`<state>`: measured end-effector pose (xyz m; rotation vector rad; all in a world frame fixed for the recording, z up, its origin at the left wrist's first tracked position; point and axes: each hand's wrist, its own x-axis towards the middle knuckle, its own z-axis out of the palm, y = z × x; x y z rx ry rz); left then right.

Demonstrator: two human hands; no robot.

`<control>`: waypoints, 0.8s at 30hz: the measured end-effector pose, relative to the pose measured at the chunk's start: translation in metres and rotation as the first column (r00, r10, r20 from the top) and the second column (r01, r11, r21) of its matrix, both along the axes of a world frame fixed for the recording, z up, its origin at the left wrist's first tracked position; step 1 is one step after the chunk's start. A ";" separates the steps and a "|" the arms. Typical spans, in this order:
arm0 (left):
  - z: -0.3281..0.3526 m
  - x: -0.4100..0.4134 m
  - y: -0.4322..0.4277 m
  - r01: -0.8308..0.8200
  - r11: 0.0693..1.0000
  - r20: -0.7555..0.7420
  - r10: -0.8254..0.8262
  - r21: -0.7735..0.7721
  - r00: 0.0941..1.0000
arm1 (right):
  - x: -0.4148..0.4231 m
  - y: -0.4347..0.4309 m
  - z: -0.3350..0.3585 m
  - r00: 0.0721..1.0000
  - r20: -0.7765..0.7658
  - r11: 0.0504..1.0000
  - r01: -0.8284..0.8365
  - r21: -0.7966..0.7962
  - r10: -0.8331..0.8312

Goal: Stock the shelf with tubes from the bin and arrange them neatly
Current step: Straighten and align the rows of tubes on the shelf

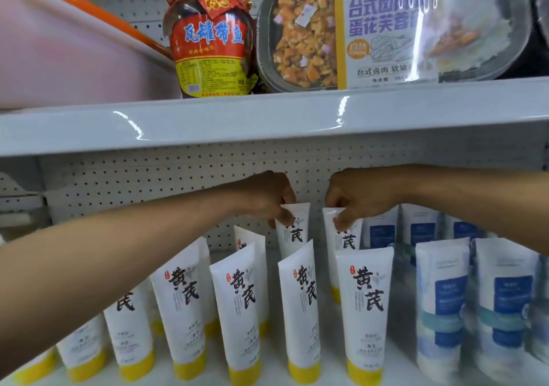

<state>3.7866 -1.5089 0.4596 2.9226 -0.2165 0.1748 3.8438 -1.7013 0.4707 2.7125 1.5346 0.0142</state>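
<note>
A grey upper shelf (267, 121) runs across the whole middle of the frame, with a perforated back panel (133, 177) below and behind it. On that shelf, at the upper left, a pink bin (59, 58) with an orange rim sits tilted, and its inside cannot be seen. A boxed meal (386, 29) with a dark tray stands at the upper centre and right, and a jar (208, 43) with a red label and red wrapped lid stands between bin and meal. Below, the lower shelf (399, 356) carries rows of upright white tubes (364, 311) on yellow caps across the lower left and centre. Blue-labelled tubes (445, 311) stand just beside them at the lower right. The left forearm crosses the lower left of the frame in front of the white tubes there and hides their tops. Both hands reach in under the upper shelf toward the back row at the centre. The left hand (267, 198) pinches the crimped top of one back tube (292, 237). The right hand (356, 198) pinches the top of the neighbouring back tube (346, 240), near it but apart. The front-row tubes stand in front of both held tubes and cover their lower halves and caps, so whether they rest on the shelf cannot be told.
</note>
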 end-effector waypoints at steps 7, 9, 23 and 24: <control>-0.003 0.002 -0.001 0.023 1.000 -0.077 -0.024 -0.015 0.997 | 0.013 0.010 -0.005 1.000 -0.018 1.000 0.007 0.008 -0.006; -0.005 0.002 0.000 0.021 0.999 -0.081 -0.024 -0.038 0.996 | 0.015 0.011 -0.008 0.998 -0.054 1.000 0.011 0.023 -0.009; -0.011 0.002 0.013 -0.016 1.000 -0.057 0.015 -0.022 0.998 | 0.012 0.019 -0.009 0.994 -0.106 0.999 0.035 -0.022 -0.037; -0.012 0.002 0.012 -0.019 1.000 -0.052 0.019 -0.015 0.998 | 0.011 0.019 -0.010 0.994 -0.101 0.999 0.043 -0.027 -0.045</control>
